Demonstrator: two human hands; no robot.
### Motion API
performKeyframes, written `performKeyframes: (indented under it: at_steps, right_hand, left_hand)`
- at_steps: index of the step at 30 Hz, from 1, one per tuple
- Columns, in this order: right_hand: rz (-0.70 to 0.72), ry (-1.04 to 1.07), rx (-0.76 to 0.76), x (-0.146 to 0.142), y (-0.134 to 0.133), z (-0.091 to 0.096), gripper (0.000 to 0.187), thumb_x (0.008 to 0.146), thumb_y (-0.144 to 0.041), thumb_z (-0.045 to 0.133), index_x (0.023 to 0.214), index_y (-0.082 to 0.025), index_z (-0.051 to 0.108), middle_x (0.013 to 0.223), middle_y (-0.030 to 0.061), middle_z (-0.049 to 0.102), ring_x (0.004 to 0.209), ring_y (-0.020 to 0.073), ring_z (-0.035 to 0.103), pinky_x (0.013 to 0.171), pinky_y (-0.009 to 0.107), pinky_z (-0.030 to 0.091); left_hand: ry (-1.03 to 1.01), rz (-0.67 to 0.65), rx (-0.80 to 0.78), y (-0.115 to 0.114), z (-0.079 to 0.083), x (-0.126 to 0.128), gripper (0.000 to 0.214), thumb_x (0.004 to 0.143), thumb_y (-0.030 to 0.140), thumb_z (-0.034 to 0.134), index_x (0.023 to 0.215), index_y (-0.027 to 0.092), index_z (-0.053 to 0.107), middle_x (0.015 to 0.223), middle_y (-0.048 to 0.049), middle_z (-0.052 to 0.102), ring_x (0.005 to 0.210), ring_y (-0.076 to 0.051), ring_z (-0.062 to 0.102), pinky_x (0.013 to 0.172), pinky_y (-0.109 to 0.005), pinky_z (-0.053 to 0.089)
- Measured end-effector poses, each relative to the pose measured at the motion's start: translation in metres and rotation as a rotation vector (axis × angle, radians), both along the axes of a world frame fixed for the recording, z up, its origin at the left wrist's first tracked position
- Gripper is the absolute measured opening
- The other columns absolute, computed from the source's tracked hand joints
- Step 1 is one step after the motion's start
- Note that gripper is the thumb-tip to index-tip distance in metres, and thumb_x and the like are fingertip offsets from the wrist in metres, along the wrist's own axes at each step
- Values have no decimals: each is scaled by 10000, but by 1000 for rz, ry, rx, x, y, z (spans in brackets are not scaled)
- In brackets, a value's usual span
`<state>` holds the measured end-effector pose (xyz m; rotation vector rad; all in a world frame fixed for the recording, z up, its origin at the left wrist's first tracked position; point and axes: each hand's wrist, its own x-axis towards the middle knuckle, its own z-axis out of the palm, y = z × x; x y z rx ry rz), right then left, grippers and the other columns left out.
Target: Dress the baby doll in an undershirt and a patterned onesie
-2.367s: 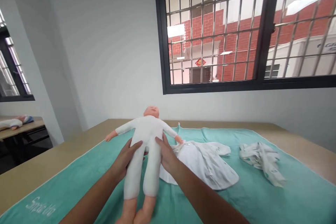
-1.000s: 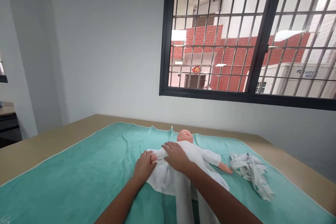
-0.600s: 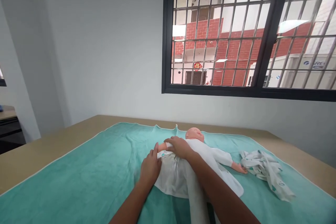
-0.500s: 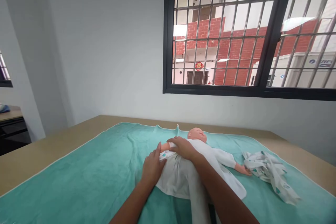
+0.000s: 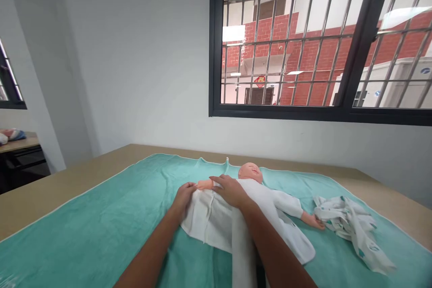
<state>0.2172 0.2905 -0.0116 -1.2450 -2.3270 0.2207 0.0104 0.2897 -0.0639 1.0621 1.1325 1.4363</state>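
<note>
A baby doll [image 5: 250, 173] in a white body suit lies on its back on a white garment [image 5: 205, 218] spread over the teal towel [image 5: 101, 220]. My left hand [image 5: 184, 195] grips the left flap of that garment, pulled out sideways beside the doll's bare hand. My right hand [image 5: 230, 190] rests flat on the doll's chest and upper arm, fingers stretched out. The doll's other arm points toward the right.
A crumpled patterned white cloth [image 5: 351, 227] lies on the towel at the right. The towel covers a wooden table [image 5: 60, 184] set against a white wall under a barred window [image 5: 320, 40]. A dark desk [image 5: 20, 162] stands at the far left.
The doll was moved from the towel onto the white garment. Since half a second ago my left hand has pulled the garment's left flap outward; my right hand stays on the doll.
</note>
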Motion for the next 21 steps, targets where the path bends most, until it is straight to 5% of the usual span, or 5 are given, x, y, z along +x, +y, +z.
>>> performKeyframes:
  at_steps: [4,8,13,21]
  right_hand:
    - [-48,-153,82,-7,0,-6,356,930,-461,380,1252,-382,512,1022,23,613,953,186,550,809,295,361]
    - [-91,-205,108,-20,2,-18,302,913,-454,416,1092,-282,587,989,53,625,971,221,546,834,334,338]
    - [-138,-233,78,-24,7,-26,252,895,-296,429,1110,-207,525,972,87,637,966,229,558,810,334,342]
    - [-125,-237,26,-20,16,-27,459,819,-210,482,1277,-199,446,1082,98,639,1063,235,542,867,335,345]
  left_hand:
    - [-156,-64,21,-5,21,-13,254,649,351,699,728,157,555,648,17,581,567,-111,534,572,-226,423]
    - [-221,-175,28,-17,37,10,262,664,352,717,748,150,573,654,4,592,570,-116,545,558,-229,421]
    - [-241,-259,77,-40,42,52,245,690,353,714,743,149,589,688,-8,612,617,-115,545,593,-224,409]
    - [-246,-171,162,-66,39,90,203,713,302,682,728,166,533,712,5,573,701,-121,519,673,-234,398]
